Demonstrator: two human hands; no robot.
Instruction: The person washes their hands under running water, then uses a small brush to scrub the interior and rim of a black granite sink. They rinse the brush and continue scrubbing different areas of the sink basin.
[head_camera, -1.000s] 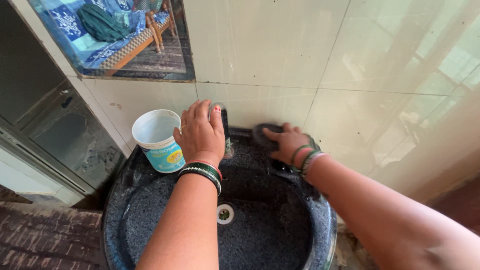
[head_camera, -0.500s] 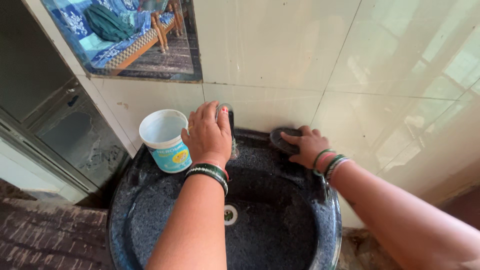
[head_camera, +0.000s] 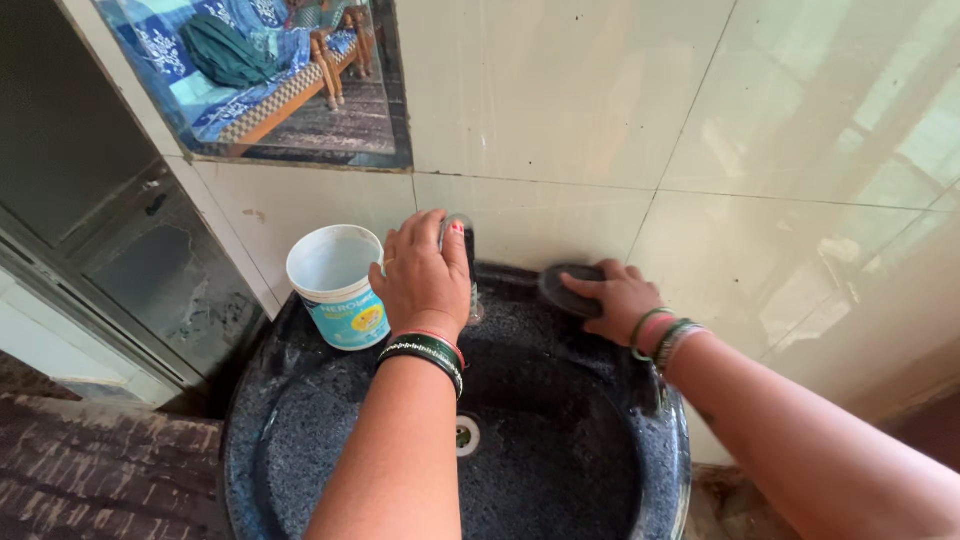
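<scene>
A round black speckled sink (head_camera: 300, 420) is fixed against a pale tiled wall. My left hand (head_camera: 422, 280) is wrapped over the metal tap (head_camera: 466, 240) at the back rim and hides most of it. My right hand (head_camera: 615, 297) presses a dark round scrub pad (head_camera: 563, 283) onto the sink's back rim, right of the tap, close to the wall. Both wrists carry bangles. The drain (head_camera: 466, 436) shows in the bowl between my forearms.
A small white plastic bucket with a blue label (head_camera: 338, 285) stands on the sink's left rim, beside my left hand. A mirror (head_camera: 260, 80) hangs on the wall above. A dark glass-fronted cabinet (head_camera: 140, 270) stands to the left.
My right hand with the scrub pad has slid a little to the right along the back rim. My left hand stays on the tap. The view has shifted slightly.
</scene>
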